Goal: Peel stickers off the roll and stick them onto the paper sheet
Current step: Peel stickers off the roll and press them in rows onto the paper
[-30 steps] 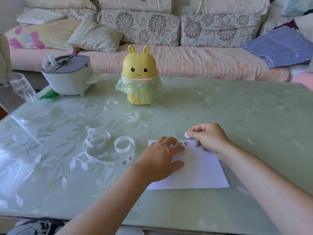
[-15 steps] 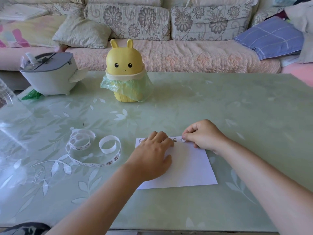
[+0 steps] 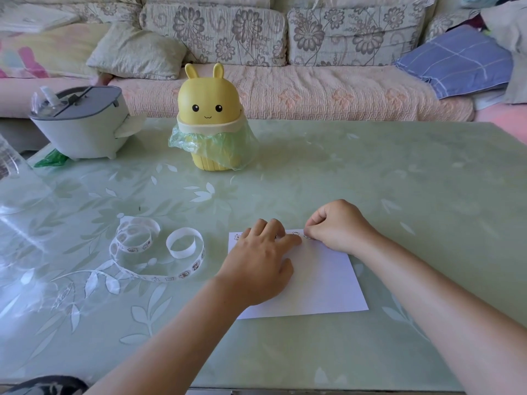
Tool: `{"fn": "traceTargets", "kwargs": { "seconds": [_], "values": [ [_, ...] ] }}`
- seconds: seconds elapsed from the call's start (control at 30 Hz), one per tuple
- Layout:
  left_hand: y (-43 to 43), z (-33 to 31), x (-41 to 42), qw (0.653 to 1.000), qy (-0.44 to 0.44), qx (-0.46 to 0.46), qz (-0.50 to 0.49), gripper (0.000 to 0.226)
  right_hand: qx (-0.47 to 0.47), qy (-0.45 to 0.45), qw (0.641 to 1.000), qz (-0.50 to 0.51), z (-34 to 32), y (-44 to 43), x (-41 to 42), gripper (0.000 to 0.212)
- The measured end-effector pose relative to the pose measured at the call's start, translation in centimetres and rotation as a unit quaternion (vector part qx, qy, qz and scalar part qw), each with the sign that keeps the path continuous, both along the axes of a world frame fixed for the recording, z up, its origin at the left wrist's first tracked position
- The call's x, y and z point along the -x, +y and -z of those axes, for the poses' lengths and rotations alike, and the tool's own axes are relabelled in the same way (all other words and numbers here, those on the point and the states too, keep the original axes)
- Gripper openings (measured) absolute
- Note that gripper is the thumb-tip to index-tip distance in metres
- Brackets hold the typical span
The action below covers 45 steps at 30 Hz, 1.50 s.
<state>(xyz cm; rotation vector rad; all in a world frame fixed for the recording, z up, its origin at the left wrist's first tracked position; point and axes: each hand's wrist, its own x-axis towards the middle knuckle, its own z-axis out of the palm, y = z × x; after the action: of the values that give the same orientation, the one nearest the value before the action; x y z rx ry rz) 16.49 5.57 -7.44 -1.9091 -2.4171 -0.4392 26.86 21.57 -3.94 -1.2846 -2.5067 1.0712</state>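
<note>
A white paper sheet [image 3: 322, 280] lies on the green glass table [image 3: 370, 181]. My left hand [image 3: 259, 266] rests flat on its left half, fingers spread, pressing it down. My right hand [image 3: 339, 226] is curled at the sheet's top edge, fingertips pinched on a small round sticker [image 3: 307, 236] that touches the paper. Other stickers [image 3: 296, 234] sit in a row along that top edge, some hidden under my left fingers. The sticker roll [image 3: 134, 238] lies uncoiled to the left of the sheet, its printed strip [image 3: 182, 273] trailing toward my left wrist.
A yellow bunny-shaped bin [image 3: 209, 109] with a green bag stands at the back centre. A grey appliance [image 3: 82, 124] sits at the back left, and a clear plastic container [image 3: 11, 166] at the left edge. A floral sofa [image 3: 313, 89] runs behind the table.
My right hand has come down from just above the sheet's top edge onto the paper with the sticker. My left hand stays on the sheet. The view has shifted closer.
</note>
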Motion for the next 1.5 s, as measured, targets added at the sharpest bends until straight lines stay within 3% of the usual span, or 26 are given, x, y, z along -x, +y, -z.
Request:
{"fn": "traceTargets", "kwargs": {
  "seconds": [0.2,0.3,0.37,0.43,0.53,0.67,0.97,1.3,1.5],
  "values": [
    [0.4,0.0,-0.5,1.0,0.022,-0.003,-0.015,0.058,-0.057,-0.059,0.997,-0.004,-0.5,-0.4,0.6,0.016],
    [0.6,0.0,-0.6,1.0,0.024,-0.005,-0.02,0.057,-0.102,-0.116,0.988,-0.004,-1.0,-0.5,0.8,0.003],
    [0.7,0.0,-0.7,0.999,0.028,-0.002,-0.022,0.057,-0.146,-0.128,0.981,0.002,-1.1,-0.5,0.6,0.02],
    [0.8,0.1,-0.9,0.999,0.03,-0.006,-0.02,0.056,-0.166,-0.11,0.98,0.009,-1.0,-0.4,0.1,0.032],
    [1.1,0.5,-1.2,1.0,0.021,-0.022,-0.005,0.051,-0.152,-0.062,0.986,0.012,-0.1,-0.5,-0.7,0.021],
    [1.5,0.9,-1.2,0.999,0.034,-0.025,-0.004,0.045,-0.202,-0.012,0.979,-0.037,1.3,-0.7,-2.0,0.009],
    [1.9,0.8,-1.5,0.998,0.061,-0.023,-0.014,0.054,-0.355,0.02,0.919,-0.171,3.6,-1.0,-4.3,0.031],
    [1.8,1.0,-1.6,0.997,0.062,-0.033,-0.019,0.053,-0.322,0.005,0.926,-0.197,3.9,-1.4,-5.5,0.047],
    [1.5,0.8,-1.3,0.997,0.041,-0.06,0.004,0.041,-0.321,0.026,0.927,-0.193,3.8,-1.2,-5.5,0.04]
  ]
}}
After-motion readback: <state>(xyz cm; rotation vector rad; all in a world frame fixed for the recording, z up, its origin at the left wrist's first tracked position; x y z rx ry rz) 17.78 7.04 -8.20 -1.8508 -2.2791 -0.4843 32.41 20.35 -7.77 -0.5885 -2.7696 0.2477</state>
